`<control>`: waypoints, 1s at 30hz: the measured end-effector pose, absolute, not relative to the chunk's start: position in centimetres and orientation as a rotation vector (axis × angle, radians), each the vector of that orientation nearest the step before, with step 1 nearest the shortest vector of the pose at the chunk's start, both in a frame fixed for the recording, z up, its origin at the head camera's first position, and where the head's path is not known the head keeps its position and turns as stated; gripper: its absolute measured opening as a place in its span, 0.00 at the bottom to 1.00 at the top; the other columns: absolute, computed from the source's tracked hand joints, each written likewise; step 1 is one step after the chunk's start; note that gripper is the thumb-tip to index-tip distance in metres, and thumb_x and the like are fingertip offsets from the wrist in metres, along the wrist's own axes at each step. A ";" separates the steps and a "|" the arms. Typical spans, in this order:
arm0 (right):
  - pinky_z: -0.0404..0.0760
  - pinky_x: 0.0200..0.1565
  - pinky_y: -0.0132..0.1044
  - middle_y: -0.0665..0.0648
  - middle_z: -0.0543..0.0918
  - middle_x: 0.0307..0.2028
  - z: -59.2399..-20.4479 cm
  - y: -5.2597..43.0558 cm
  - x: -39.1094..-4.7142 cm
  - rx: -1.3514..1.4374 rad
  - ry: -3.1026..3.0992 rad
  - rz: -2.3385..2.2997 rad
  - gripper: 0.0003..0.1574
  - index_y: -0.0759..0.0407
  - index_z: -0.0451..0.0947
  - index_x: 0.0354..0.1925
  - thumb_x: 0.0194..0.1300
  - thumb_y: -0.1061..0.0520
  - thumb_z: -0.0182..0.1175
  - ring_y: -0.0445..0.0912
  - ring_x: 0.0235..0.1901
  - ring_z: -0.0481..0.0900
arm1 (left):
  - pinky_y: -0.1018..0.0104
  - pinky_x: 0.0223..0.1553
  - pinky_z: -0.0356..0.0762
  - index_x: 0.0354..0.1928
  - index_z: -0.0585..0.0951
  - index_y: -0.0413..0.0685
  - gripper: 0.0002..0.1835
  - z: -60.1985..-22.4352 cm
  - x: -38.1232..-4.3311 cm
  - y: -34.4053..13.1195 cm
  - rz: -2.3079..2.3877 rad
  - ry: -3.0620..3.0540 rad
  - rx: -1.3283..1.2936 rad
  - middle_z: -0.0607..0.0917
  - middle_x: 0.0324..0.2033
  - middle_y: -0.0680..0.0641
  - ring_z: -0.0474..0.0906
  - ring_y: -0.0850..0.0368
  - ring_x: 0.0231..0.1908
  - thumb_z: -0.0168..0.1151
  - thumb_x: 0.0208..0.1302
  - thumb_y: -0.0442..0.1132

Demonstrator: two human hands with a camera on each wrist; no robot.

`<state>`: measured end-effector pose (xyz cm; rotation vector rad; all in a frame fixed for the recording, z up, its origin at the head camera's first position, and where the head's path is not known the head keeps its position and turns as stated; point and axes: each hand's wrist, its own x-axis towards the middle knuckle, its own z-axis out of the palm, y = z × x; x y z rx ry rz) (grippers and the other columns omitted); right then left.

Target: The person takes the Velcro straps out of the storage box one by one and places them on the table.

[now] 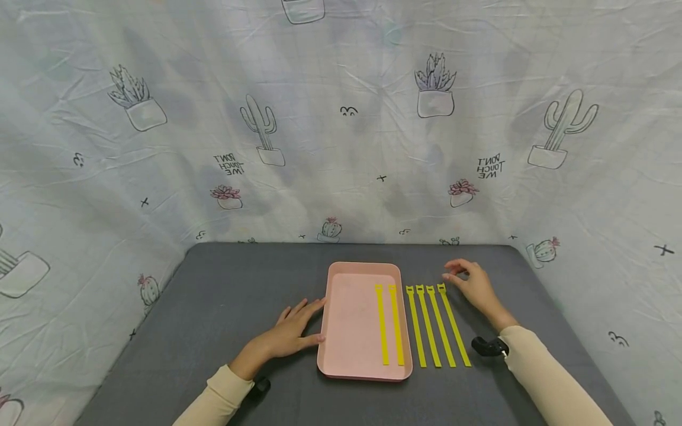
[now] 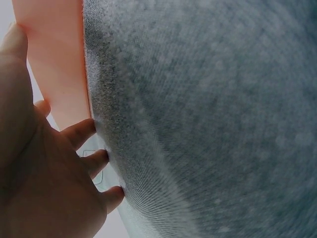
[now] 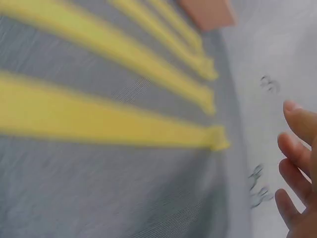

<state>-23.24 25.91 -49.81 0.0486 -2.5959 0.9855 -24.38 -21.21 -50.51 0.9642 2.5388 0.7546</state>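
Observation:
A pink rectangular tray [image 1: 351, 319] lies on the grey table, with two yellow cable-tie-like straps [image 1: 382, 325] lengthwise in its right half. Several more yellow straps [image 1: 455, 325] lie in a row just right of the tray, their slotted heads toward the far side. My left hand [image 1: 288, 331] touches the tray's left edge with thumb and fingertips, fingers spread. In the left wrist view those fingers rest along the tray's side wall [image 2: 59, 64]. Above the head of the rightmost strap [image 3: 124, 124] hovers my right hand [image 1: 476, 288], fingers loosely bent, holding nothing.
The dark grey tabletop [image 1: 240, 278] ends at a pale cloth backdrop [image 1: 341, 148] printed with cacti and potted plants, which also hangs at both sides. A black wrist device [image 1: 489, 347] sits at the right cuff.

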 end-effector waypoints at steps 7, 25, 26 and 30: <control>0.74 0.54 0.51 0.61 0.84 0.40 -47.9 23.9 -23.2 0.046 -2.554 1.069 0.19 0.61 0.80 0.53 0.67 0.54 0.65 0.45 0.42 0.78 | 0.24 0.69 0.38 0.79 0.50 0.60 0.44 -50.4 -24.3 -21.2 0.755 2.541 0.960 0.57 0.77 0.45 0.44 0.34 0.78 0.56 0.68 0.63; 0.79 0.50 0.45 0.63 0.83 0.50 -46.1 16.4 -21.8 0.070 -2.591 1.466 0.25 0.55 0.70 0.66 0.73 0.55 0.58 0.53 0.49 0.80 | 0.23 0.68 0.38 0.79 0.51 0.58 0.44 -50.3 -24.4 -21.1 0.769 2.532 0.961 0.55 0.78 0.44 0.44 0.33 0.78 0.57 0.69 0.61; 0.80 0.49 0.43 0.64 0.83 0.51 -46.0 16.0 -21.7 0.066 -2.594 1.494 0.26 0.55 0.69 0.66 0.73 0.56 0.58 0.54 0.49 0.80 | 0.23 0.68 0.38 0.79 0.51 0.58 0.44 -50.2 -24.4 -21.1 0.766 2.533 0.962 0.55 0.78 0.44 0.44 0.33 0.78 0.57 0.69 0.61; 0.80 0.51 0.43 0.66 0.82 0.55 -45.6 14.3 -21.3 0.053 -2.616 1.613 0.30 0.57 0.64 0.70 0.73 0.57 0.57 0.54 0.52 0.79 | 0.23 0.69 0.37 0.79 0.50 0.58 0.44 -50.1 -24.4 -21.1 0.757 2.534 0.955 0.55 0.78 0.44 0.44 0.33 0.78 0.57 0.69 0.61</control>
